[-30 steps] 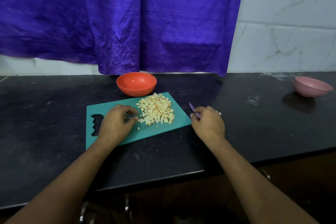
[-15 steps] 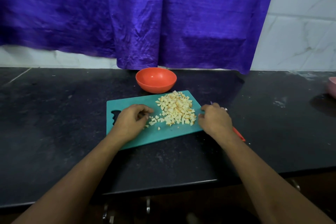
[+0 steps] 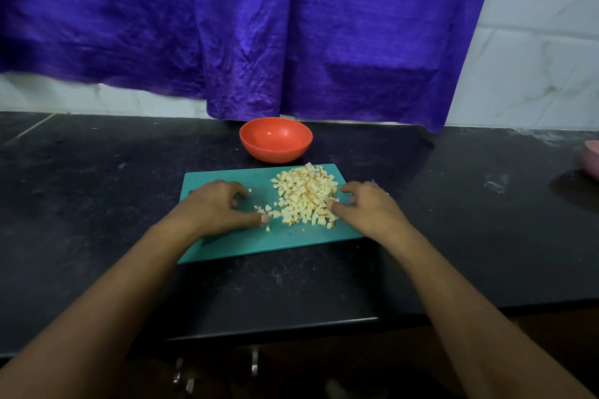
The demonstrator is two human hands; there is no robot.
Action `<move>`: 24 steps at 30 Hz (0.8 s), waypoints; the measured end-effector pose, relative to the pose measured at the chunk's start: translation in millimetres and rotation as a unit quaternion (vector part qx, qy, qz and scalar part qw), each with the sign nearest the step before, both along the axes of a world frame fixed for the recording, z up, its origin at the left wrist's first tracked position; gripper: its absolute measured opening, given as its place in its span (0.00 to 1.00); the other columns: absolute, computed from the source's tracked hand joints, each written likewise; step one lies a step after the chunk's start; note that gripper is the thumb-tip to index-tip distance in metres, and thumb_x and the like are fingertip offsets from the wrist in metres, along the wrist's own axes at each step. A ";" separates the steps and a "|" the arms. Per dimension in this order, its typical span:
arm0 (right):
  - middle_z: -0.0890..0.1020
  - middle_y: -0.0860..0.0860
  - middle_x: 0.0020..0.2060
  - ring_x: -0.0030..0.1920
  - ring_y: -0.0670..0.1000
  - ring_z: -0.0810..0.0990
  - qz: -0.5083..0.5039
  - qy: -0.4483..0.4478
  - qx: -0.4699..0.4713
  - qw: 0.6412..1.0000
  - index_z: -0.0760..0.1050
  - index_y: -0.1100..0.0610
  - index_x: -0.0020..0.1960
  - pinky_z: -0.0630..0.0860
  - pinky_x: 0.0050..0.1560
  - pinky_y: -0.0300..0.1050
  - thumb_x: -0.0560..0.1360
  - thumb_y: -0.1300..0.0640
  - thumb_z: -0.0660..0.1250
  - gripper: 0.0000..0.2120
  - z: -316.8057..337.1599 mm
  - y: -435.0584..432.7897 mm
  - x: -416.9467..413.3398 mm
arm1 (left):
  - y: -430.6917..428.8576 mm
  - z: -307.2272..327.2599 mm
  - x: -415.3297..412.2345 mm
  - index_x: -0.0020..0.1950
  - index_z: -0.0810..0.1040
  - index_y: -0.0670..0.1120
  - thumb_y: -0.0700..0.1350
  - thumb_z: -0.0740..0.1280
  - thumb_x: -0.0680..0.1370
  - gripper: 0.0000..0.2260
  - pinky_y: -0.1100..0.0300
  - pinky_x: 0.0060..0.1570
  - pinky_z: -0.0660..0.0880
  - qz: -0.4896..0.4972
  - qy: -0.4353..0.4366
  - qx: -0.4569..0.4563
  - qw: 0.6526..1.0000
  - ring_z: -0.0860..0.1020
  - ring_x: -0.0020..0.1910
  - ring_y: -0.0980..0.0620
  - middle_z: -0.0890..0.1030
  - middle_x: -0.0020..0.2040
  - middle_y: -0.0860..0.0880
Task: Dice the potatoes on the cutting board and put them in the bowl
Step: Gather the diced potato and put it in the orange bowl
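Observation:
A heap of pale diced potatoes [image 3: 304, 193] lies on the right half of the teal cutting board [image 3: 227, 246]. An empty orange bowl [image 3: 275, 139] stands just behind the board. My left hand [image 3: 217, 207] rests on the board left of the heap, fingers curled apart, thumb touching a few stray pieces. On the other side, my right hand [image 3: 369, 207] sits at the board's right edge, fingers spread and thumb against the heap. Neither hand holds anything. The knife is almost wholly hidden behind my right hand.
The black counter [image 3: 97, 204] runs left and right, its front edge close to me. A pink bowl [image 3: 591, 159] stands at the far right edge of view. A purple curtain [image 3: 291, 26] hangs against the white tiled wall behind the orange bowl.
My right hand has let go of the knife beside the board and moved left to the heap. My left thumb has stretched toward the stray pieces. The view has shifted left.

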State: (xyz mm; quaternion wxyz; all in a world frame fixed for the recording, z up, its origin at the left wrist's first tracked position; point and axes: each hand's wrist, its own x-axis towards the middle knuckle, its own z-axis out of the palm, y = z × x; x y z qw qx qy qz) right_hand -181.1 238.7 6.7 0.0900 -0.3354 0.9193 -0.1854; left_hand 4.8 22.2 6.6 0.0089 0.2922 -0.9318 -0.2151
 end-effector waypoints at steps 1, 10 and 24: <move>0.75 0.52 0.67 0.65 0.51 0.75 0.013 -0.025 0.004 1.000 0.70 0.49 0.76 0.69 0.66 0.48 0.75 0.34 0.69 0.34 1.5 -3.7 -2.9 | 2.0 2.2 -3.1 0.69 0.76 0.53 0.70 0.74 0.67 0.36 0.56 0.55 0.75 -0.009 -0.013 -0.002 1.000 0.77 0.54 0.55 0.76 0.54 0.54; 0.76 0.51 0.69 0.66 0.50 0.76 0.078 -0.074 0.014 0.994 0.73 0.50 0.73 0.74 0.62 0.46 0.73 0.41 0.75 0.31 12.9 -42.4 -3.6 | 13.8 6.8 -43.1 0.57 0.81 0.54 0.50 0.80 0.72 0.17 0.49 0.52 0.83 -0.015 0.069 0.119 0.990 0.81 0.48 0.53 0.80 0.51 0.52; 0.73 0.51 0.58 0.58 0.53 0.75 0.117 -0.043 0.035 0.992 0.80 0.48 0.58 0.74 0.58 0.53 0.84 0.40 0.57 0.17 6.3 -100.1 -65.5 | -10.2 6.0 -110.4 0.68 0.80 0.48 0.40 0.66 0.78 0.18 0.57 0.50 0.75 -0.024 0.030 0.111 0.993 0.79 0.54 0.53 0.82 0.55 0.50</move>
